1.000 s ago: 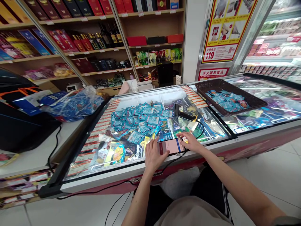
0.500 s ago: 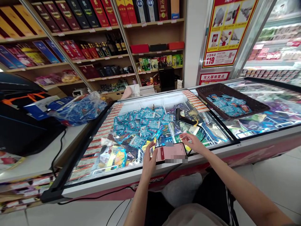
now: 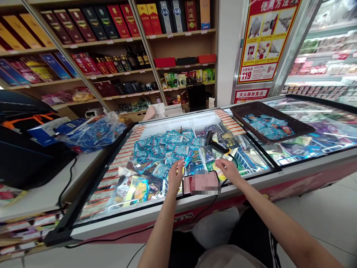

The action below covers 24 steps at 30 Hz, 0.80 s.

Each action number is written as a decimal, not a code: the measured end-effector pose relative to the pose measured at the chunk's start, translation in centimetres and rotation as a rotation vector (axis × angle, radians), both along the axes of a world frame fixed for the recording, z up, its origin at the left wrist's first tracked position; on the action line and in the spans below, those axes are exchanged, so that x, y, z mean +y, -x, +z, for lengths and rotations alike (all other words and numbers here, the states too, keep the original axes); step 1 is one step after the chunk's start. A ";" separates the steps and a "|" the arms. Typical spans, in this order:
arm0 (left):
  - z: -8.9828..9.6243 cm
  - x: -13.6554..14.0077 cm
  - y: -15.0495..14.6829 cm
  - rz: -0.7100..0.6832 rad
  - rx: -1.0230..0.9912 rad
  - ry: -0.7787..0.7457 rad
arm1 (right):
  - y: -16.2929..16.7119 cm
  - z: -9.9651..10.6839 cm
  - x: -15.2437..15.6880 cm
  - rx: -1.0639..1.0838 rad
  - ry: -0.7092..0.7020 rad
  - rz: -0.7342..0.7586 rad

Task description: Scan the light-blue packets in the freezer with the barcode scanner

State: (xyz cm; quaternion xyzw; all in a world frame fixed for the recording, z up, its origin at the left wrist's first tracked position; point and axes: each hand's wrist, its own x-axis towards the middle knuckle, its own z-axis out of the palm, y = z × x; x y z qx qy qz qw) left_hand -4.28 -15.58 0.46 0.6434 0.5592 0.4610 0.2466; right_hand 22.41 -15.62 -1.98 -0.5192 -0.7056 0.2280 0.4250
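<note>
A phone point(image 3: 195, 183) lies flat on the front edge of the freezer, its pink and red screen partly blurred. Just beyond its left corner is my left hand point(image 3: 175, 176), fingers drawn together at the tips; a bright blue bit shows beside them, but whether they hold it is unclear. My right hand point(image 3: 229, 170) hovers right of the phone, fingers loosely bent and apart, with nothing visible in them. Many small blue packets point(image 3: 167, 147) lie heaped on the glass top beyond my hands. A black handheld scanner point(image 3: 216, 144) with a cable rests right of the heap.
A dark woven basket point(image 3: 302, 129) with more blue packets stands on the freezer at right. On the left counter sits a clear plastic bag point(image 3: 96, 130) of blue packets beside a black machine point(image 3: 25, 163). Shelves of boxes point(image 3: 96, 24) line the back.
My left hand has left the phone's left edge and moved slightly forward, its fingers drawing together. My right hand's fingers have curled a little. The phone stays put on the freezer edge.
</note>
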 end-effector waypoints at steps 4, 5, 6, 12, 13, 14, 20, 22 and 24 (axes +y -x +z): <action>-0.7 -0.1 0.2 -0.020 0.005 0.002 | -0.1 -0.4 0.0 0.039 0.050 0.008; -0.9 -0.2 0.3 -0.027 0.012 -0.004 | -0.1 -0.5 0.0 0.036 0.056 0.012; -1.1 -0.4 0.4 -0.034 0.021 -0.011 | -0.1 -0.5 0.1 0.033 0.059 0.017; -1.6 -0.6 0.8 -0.029 0.029 -0.046 | -0.1 -0.9 0.2 0.007 0.050 0.026; -1.7 -0.6 0.8 -0.032 0.028 -0.046 | 0.0 -1.0 0.2 0.007 0.046 0.025; -1.7 -0.7 0.8 -0.038 0.029 -0.046 | 0.0 -1.0 0.2 0.010 0.043 0.023; -1.6 -1.0 0.9 -0.026 0.049 -0.034 | 0.3 -0.7 -0.1 -0.004 0.037 0.020; -1.6 -0.9 0.9 -0.014 0.053 -0.031 | 0.3 -0.6 -0.1 -0.010 0.043 0.021; -1.6 -0.9 0.9 -0.010 0.060 -0.030 | 0.4 -0.6 -0.1 -0.006 0.050 0.020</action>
